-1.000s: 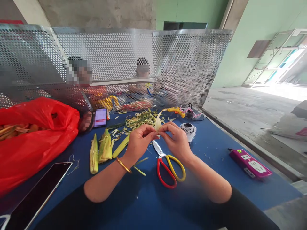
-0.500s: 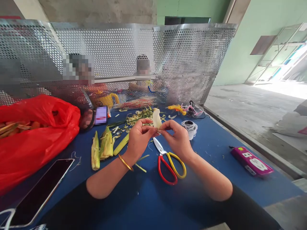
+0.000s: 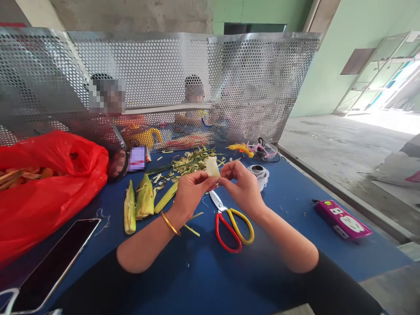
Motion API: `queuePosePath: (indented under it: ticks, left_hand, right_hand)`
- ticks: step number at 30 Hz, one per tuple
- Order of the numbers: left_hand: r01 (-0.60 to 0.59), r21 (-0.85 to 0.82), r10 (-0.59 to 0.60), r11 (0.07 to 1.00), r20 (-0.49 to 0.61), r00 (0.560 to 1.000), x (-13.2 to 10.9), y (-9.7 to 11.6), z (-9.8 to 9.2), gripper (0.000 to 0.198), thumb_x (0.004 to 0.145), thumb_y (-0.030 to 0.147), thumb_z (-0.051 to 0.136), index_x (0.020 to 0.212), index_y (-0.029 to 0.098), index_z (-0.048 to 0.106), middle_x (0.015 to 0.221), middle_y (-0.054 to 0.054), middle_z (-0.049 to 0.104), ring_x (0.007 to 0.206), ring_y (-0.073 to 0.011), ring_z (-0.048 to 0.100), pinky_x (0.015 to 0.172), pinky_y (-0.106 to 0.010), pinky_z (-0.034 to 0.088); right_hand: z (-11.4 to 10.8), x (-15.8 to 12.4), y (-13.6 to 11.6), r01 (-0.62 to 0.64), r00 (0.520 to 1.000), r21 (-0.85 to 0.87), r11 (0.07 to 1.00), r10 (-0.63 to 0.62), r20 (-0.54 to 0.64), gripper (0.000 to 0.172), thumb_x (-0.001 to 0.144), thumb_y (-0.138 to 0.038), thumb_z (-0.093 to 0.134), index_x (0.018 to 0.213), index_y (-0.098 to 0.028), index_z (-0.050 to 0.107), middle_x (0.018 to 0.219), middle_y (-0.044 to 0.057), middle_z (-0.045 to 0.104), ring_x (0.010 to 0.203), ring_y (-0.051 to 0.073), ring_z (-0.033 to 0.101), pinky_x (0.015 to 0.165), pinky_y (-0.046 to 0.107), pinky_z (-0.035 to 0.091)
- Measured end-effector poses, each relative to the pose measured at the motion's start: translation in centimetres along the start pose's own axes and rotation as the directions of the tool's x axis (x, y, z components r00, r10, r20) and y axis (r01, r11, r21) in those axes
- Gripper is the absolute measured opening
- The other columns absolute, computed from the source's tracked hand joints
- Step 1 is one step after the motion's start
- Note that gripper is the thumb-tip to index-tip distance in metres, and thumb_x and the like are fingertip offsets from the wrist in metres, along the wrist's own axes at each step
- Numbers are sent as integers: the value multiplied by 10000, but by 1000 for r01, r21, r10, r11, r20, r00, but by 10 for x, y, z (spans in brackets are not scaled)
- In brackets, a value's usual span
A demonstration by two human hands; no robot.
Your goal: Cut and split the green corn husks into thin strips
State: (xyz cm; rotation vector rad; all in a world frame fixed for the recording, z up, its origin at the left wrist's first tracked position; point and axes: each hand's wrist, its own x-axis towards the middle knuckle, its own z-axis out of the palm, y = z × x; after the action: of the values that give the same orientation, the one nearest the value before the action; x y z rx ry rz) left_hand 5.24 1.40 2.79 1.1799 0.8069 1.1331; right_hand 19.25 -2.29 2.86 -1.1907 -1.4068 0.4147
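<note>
Pale strip (image 3: pixel 213 166) | left hand (image 3: pixel 193 192), right hand (image 3: pixel 242 188) | angled inward, pinching base

Perforated metal screen (image 3: pixel 157 70), green wall (image 3: pixel 354 26); purple object (image 3: pixel 341 221), dark-screened phone (image 3: pixel 57 262)

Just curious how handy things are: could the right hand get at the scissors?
Probably yes: the scissors lie close by, both handles uncovered, though the right hand is pinching a pale strip.
</note>
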Motion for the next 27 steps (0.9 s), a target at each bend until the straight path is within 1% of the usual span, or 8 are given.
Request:
queuePosePath:
  ticks: [2,5,9,12,17,22,24,27]
  left_hand:
    - [48,-6,-48,999,14,999,1,1,-1,458,404,482,923,645,153,714,633,-8,701,598,-126,636,711,-304,565]
    - [104,-22,-104,994,28,994,1,3,-3,456,418,488,919,636,148,704,628,-27,705,602,-141,652,710,-314,566]
    - [116,-35,-114,993,40,993,2,6,-5,402,450,417,921,661,147,712,639,-34,713,607,-145,663,717,-314,570]
    - [123,-51,-121,991,44,992,3,7,-6,356,481,362,914,694,145,730,652,-39,722,608,-148,670,719,-321,577]
    - [135,-54,-131,989,68,989,3,7,-8,311,508,315,900,705,136,740,671,-50,734,622,-150,677,726,-319,573]
    - [165,-60,-161,984,73,984,4,5,-9,267,512,265,886,696,137,740,677,-41,731,628,-134,670,724,-296,565]
    - [191,-63,-186,980,73,980,4,6,-9,243,529,246,876,690,134,732,662,-40,721,614,-131,662,711,-291,562]
    - [255,-84,-250,963,67,966,4,10,-8,191,564,198,858,662,132,707,631,-39,704,570,-122,645,659,-273,557]
  right_hand:
    - [0,0,0,-7,1000,2,1000,7,13,157,708,-237,670,800,-226,543,699,-24,651,647,145,613,641,288,489]
    - [0,2,2,-11,1000,42,999,10,16,167,706,-243,689,803,-224,555,706,-21,652,665,147,614,642,288,493]
    - [0,4,6,-5,999,147,989,-2,46,171,717,-259,703,833,-213,587,761,-8,658,721,146,623,703,304,522]
    - [0,5,7,-11,998,181,983,-1,68,154,727,-262,699,839,-210,605,780,-5,662,737,144,627,724,307,531]
    - [1,3,7,-23,999,151,988,16,48,144,736,-267,690,822,-208,592,731,-14,648,684,138,618,669,297,510]
    - [4,1,9,-34,999,168,985,27,39,201,743,-254,676,831,-232,497,668,-47,604,606,133,585,596,282,474]
    - [3,1,7,4,999,128,992,-10,51,169,767,-248,657,807,-233,494,671,-48,581,611,129,565,601,277,465]
    - [0,1,4,147,986,-4,989,-146,78,110,814,-208,624,753,-222,534,699,-29,572,665,130,550,646,271,459]
